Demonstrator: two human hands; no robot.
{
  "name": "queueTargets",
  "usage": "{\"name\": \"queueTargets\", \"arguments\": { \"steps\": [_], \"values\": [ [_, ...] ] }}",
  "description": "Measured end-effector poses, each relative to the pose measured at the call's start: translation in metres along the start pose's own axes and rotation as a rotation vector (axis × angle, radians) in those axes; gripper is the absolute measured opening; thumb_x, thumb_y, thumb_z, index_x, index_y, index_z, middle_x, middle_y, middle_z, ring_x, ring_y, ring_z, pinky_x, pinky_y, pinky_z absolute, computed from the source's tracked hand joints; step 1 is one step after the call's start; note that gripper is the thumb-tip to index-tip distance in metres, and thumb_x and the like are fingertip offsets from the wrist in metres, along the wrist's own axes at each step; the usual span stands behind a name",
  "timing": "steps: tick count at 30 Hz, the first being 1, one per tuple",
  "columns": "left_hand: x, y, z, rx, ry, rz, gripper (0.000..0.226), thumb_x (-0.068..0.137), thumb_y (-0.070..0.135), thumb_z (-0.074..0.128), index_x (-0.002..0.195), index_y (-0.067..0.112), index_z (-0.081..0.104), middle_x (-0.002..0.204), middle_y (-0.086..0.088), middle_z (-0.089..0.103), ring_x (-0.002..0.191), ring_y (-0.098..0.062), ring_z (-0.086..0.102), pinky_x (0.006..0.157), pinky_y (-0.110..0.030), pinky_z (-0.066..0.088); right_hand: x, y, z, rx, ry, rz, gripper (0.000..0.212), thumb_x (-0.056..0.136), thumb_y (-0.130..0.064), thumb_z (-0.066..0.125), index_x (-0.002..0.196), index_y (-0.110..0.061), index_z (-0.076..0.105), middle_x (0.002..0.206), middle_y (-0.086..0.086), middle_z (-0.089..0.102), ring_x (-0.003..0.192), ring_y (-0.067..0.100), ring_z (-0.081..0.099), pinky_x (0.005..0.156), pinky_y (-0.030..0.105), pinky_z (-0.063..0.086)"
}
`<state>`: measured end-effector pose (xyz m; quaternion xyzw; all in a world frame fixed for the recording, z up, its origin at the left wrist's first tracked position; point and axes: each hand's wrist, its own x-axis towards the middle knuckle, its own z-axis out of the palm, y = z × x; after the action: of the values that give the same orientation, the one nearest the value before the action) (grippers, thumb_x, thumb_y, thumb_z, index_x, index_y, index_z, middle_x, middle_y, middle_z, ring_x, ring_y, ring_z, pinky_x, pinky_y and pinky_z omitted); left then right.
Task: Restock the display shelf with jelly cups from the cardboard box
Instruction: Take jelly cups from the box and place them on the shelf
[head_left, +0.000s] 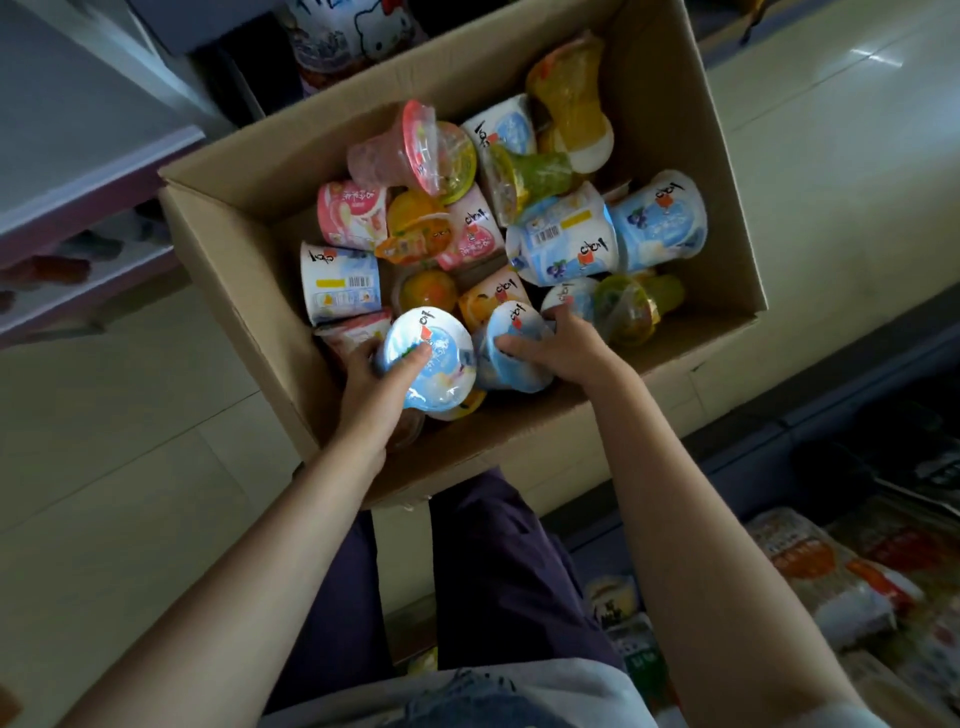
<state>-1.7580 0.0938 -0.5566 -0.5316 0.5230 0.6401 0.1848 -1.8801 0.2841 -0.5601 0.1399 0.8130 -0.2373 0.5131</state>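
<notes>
**Both hands in the box, shelf still waiting**

Nearest the person, above dark trousers, two bare forearms reach down into the cardboard box (249, 270) on the pale tiled floor. The left hand (371, 389) curls round a blue-lidded jelly cup (426, 358), its lid turned up at the camera; the right hand (563, 348) grips a second blue cup (511, 348) just beside it, fingers pressed into the wrapper. Both cups sit low at the near wall — neither looks lifted clear yet.

Beyond them the box holds a loose heap of jelly cups (566, 239) — blue, pink, orange, green — lying tilted and on their sides. By that heap I would judge the restocking far from finished.

The display shelf (98, 208) stands off to the left, touching or nearly touching the box corner; its contents are too blurred to read. Tall box walls mean lifting straight up first, and open floor lies to the left.
</notes>
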Motion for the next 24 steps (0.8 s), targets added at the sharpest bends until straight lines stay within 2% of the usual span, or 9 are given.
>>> {"name": "queueTargets", "arguments": {
  "steps": [3,5,8,10,13,16,18,20,24],
  "values": [
    [0.002,0.003,-0.001,-0.048,0.034,-0.007,0.081,0.054,0.058,0.081,0.126,0.031,0.056,0.118,0.005,0.07,0.102,-0.015,0.071,0.092,-0.048,0.057,0.002,-0.002,0.013,-0.018,-0.015,0.005,0.099,0.068,-0.064,0.079,0.139,-0.006,0.044,0.137,0.01,0.054,0.121,0.026,0.055,0.092,0.035,0.049],
    [0.004,0.004,-0.007,-0.088,0.075,-0.016,0.085,0.055,0.058,0.081,0.13,0.029,0.055,0.119,0.003,0.07,0.102,-0.014,0.071,0.091,-0.046,0.058,0.001,-0.001,0.021,0.087,0.044,-0.007,0.092,0.063,-0.063,0.083,0.129,-0.008,0.049,0.124,0.004,0.059,0.109,0.022,0.059,0.088,0.036,0.054],
    [0.008,0.006,-0.018,-0.151,0.11,-0.028,0.07,0.074,0.048,0.079,0.135,0.028,0.051,0.124,0.002,0.068,0.103,-0.013,0.07,0.086,-0.039,0.059,0.0,-0.001,0.03,0.228,0.106,-0.055,0.074,0.069,-0.057,0.082,0.121,-0.013,0.055,0.114,-0.001,0.063,0.101,0.017,0.061,0.086,0.038,0.056],
    [0.012,0.009,-0.023,-0.195,0.097,-0.055,0.057,0.087,0.042,0.071,0.137,0.028,0.049,0.124,0.002,0.068,0.103,-0.015,0.071,0.078,-0.037,0.059,-0.002,-0.004,0.038,0.411,0.027,-0.035,0.062,0.07,-0.056,0.082,0.116,-0.019,0.062,0.109,-0.003,0.069,0.097,0.013,0.067,0.084,0.036,0.059],
    [0.012,0.018,-0.025,-0.287,0.089,-0.094,0.048,0.091,0.044,0.065,0.135,0.029,0.052,0.12,0.002,0.07,0.104,-0.018,0.07,0.074,-0.037,0.058,-0.004,-0.011,0.051,0.68,-0.121,0.009,0.039,0.074,-0.047,0.083,0.103,-0.025,0.068,0.102,-0.004,0.074,0.096,0.013,0.071,0.086,0.038,0.06],
    [0.008,0.025,-0.027,-0.374,0.058,-0.114,0.04,0.093,0.043,0.062,0.129,0.027,0.058,0.113,0.002,0.073,0.1,-0.017,0.071,0.077,-0.039,0.058,-0.008,-0.016,0.058,0.832,-0.213,-0.017,0.043,0.08,-0.038,0.08,0.114,-0.016,0.069,0.11,0.001,0.075,0.106,0.021,0.069,0.094,0.045,0.055],
    [0.006,0.027,-0.027,-0.397,0.031,-0.109,0.032,0.094,0.041,0.062,0.123,0.027,0.06,0.111,0.001,0.074,0.097,-0.016,0.072,0.082,-0.041,0.058,-0.01,-0.019,0.057,0.961,-0.23,-0.053,0.033,0.084,-0.028,0.076,0.113,-0.012,0.071,0.113,0.007,0.074,0.11,0.025,0.068,0.097,0.047,0.053],
    [0.003,0.03,-0.027,-0.408,0.01,-0.087,0.029,0.094,0.04,0.062,0.119,0.026,0.062,0.111,0.001,0.074,0.098,-0.016,0.072,0.086,-0.043,0.058,-0.014,-0.021,0.053,1.045,-0.247,-0.077,0.031,0.083,-0.026,0.075,0.11,-0.012,0.072,0.116,0.011,0.073,0.112,0.028,0.067,0.098,0.047,0.052],
    [-0.013,0.047,-0.029,-0.37,-0.036,-0.012,0.022,0.095,0.039,0.061,0.114,0.027,0.064,0.103,0.004,0.076,0.098,-0.014,0.071,0.086,-0.04,0.057,-0.034,-0.028,0.046,1.105,-0.248,-0.164,0.041,0.077,-0.026,0.074,0.114,-0.008,0.068,0.12,0.013,0.07,0.113,0.028,0.066,0.096,0.042,0.055]
  ]
}}
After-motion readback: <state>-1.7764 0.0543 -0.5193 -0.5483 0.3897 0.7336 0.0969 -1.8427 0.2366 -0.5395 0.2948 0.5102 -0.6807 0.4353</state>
